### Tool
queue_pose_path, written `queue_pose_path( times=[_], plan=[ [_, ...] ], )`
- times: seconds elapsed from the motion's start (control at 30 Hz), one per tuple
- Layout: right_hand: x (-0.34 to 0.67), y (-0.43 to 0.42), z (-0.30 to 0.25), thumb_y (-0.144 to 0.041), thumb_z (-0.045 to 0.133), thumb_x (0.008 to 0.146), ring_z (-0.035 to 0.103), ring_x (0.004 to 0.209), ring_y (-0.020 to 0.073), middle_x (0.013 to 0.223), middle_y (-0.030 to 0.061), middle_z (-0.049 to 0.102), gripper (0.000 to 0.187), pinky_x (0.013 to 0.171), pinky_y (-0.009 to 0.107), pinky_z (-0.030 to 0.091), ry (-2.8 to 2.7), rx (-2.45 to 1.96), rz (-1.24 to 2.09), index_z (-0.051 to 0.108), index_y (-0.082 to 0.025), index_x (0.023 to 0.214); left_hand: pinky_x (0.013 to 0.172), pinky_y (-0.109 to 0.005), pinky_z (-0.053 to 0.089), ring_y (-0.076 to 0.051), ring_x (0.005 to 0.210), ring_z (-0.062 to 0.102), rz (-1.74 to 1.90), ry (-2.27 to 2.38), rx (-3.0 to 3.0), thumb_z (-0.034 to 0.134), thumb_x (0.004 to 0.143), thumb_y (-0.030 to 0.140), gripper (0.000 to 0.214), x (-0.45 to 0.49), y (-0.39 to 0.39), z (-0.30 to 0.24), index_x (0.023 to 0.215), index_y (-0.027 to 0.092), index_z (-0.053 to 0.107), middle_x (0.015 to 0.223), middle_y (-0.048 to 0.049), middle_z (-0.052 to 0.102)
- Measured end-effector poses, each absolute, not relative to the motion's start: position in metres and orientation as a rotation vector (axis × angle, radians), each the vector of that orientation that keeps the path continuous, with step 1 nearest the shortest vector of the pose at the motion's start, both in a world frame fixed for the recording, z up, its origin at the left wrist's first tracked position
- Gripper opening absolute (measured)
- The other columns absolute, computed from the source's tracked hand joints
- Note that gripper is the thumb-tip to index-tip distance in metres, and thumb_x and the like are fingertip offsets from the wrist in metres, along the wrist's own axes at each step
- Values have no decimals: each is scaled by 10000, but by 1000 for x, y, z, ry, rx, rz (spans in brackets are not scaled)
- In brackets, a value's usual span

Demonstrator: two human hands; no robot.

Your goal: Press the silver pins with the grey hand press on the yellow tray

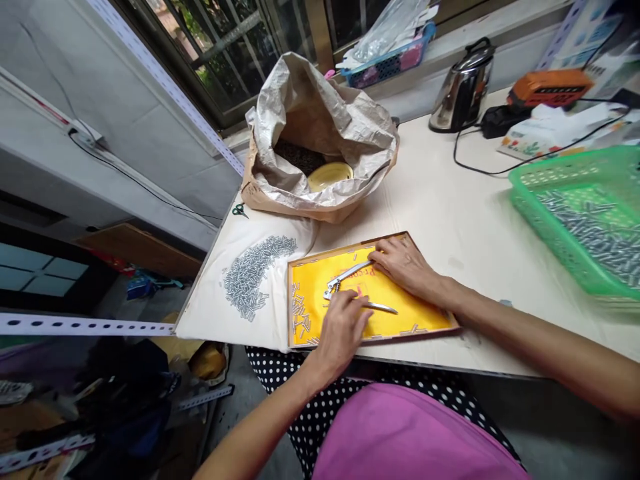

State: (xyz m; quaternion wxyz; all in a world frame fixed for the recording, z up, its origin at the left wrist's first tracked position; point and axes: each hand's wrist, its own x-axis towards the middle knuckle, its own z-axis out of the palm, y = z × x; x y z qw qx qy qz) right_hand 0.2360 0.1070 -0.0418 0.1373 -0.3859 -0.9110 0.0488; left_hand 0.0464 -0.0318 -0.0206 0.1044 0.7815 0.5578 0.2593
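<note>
Hand pliers (349,271) with silvery handles spread apart and a small spring lie in a shallow tray (380,337) with a yellow bottom. My right hand (404,265) has its curled fingers closed on the end of the upper handle. Over the lower handle is my left hand (343,327), its thumb and fingers apart and slightly blurred; part of that handle is hidden under it. Small metal pins (300,313) are gathered along the tray's left side, with a few more by the near edge.
A pile of similar metal pieces (250,277) lies on white cloth to the left. Behind stands an open sack (320,200) with dark contents and a yellow bowl (330,175). A green basket (560,247) of metal pieces, a kettle (463,90) and scissors (240,211) are also on the table.
</note>
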Motion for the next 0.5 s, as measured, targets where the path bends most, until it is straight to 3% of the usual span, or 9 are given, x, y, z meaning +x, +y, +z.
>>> queue_pose_path(
  times=[0.17,0.23,0.3,0.4,0.5],
  plan=[
    [229,57,-33,-465,492,994,577,785,210,934,71,669,288,699,327,343,-2706,-1030,546,610,-206,951,894,-386,506,-246,993,575,695,2116,2203,596,952,221,126,-22,-25,-13,1019,178,693,990,-85,644],
    [221,43,-36,-448,541,963,595,763,211,957,76,677,246,652,318,331,-2772,-1053,670,593,-210,996,890,-391,495,-259,988,567,624,2278,2158,560,952,190,148,-56,-16,-11,1003,166,696,986,-95,653],
    [215,36,-40,-392,469,991,591,705,203,891,67,668,206,596,313,295,-2792,-1142,764,571,-214,985,888,-397,482,-278,990,559,565,2481,2057,527,956,195,186,-89,-5,-9,978,156,707,978,-109,659],
    [213,33,-38,-356,341,1031,557,628,180,797,35,623,247,560,314,246,-2722,-1161,758,522,-232,917,910,-391,455,-287,1012,554,417,2648,1921,479,966,212,250,-129,13,-8,980,143,720,988,-118,677],
    [218,33,-35,-361,326,1033,541,610,166,769,14,590,245,559,309,245,-2643,-1101,673,482,-248,882,917,-358,433,-269,1038,566,271,2658,1811,459,964,218,279,-148,29,-10,977,145,728,1002,-109,700]
  ],
)
